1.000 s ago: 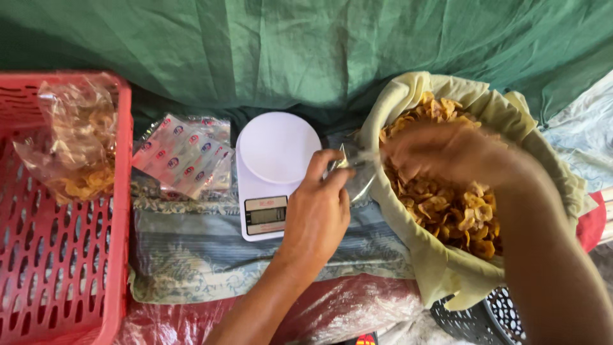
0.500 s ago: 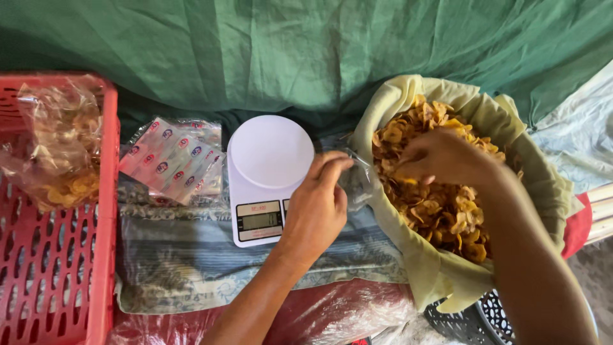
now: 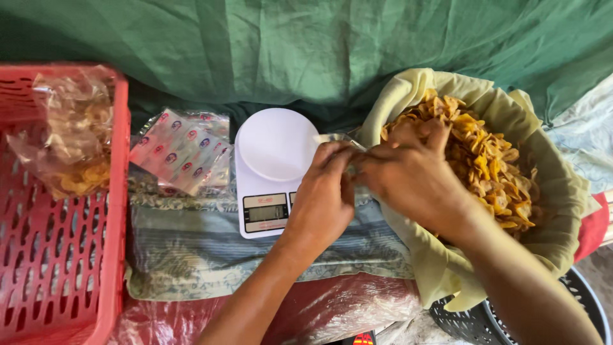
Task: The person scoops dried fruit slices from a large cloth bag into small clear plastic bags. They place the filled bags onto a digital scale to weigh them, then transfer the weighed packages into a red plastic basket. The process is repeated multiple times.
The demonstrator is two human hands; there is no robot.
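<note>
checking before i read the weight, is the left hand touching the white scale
Cannot tell. In the head view the left hand overlaps the white scale at its right edge, but from above no contact or gap shows plainly.

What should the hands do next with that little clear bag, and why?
Probably set the clear bag on the white scale. The left hand pinches the bag's mouth, the right hand meets it beside the chips, and the scale's round plate sits bare right next to them. How full the bag is cannot be seen.
</note>
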